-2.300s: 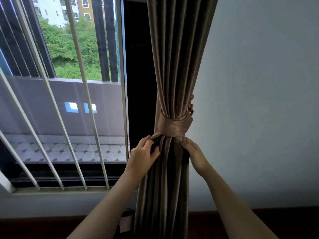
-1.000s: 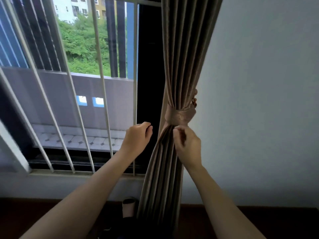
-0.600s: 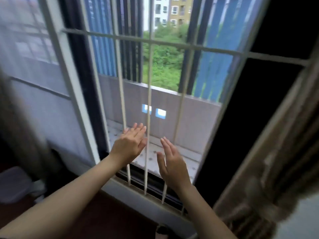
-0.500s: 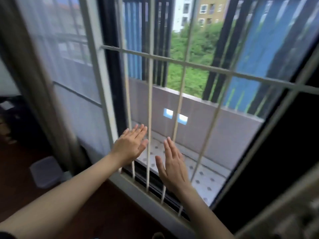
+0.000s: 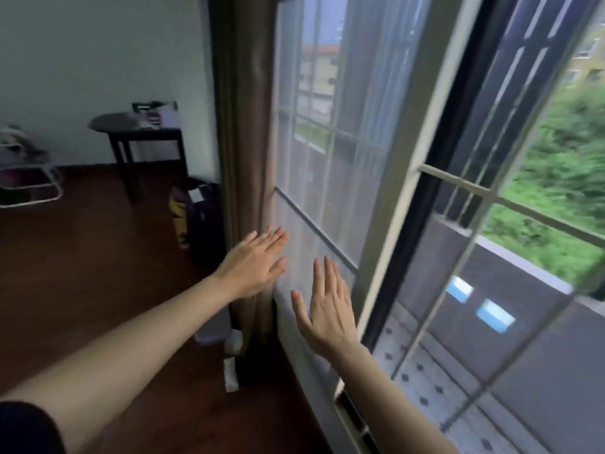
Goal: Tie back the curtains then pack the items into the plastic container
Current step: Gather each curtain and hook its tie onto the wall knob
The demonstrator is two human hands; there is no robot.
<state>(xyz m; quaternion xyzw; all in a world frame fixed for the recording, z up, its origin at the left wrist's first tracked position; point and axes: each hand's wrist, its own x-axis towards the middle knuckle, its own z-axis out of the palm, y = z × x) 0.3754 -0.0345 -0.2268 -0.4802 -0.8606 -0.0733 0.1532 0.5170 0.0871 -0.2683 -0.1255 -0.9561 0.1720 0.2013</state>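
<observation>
**Change of state.** The view has swung away from the right-side curtain, which was already bound with its tie-back a moment ago. It now faces the left side of the window. Both hands have released that curtain and hold nothing.

**Hands.** The left hand [image 5: 255,262] and the right hand [image 5: 327,309] are raised side by side and apart from each other. Their fingers are straight and their palms face the window. The left fingertips are at or just short of the brown curtain [image 5: 248,126]; motion blur makes contact impossible to confirm. The right hand is in front of the sheer curtain [image 5: 314,165].

**Task item.** The brown curtain hangs straight down at the left edge of the window frame [image 5: 402,191]. It is ungathered and no tie-back is visible on it. At its foot on the floor [image 5: 98,257] sits a pale grey box [image 5: 212,326], partly hidden by the left forearm. This is probably the plastic container. A dark worktop [image 5: 131,126] stands at the far wall with small things on its right end, too blurred to identify.

**Assessment.** One curtain appears finished. The next step is likely to gather this second curtain and bind it. Packing has not begun.
</observation>
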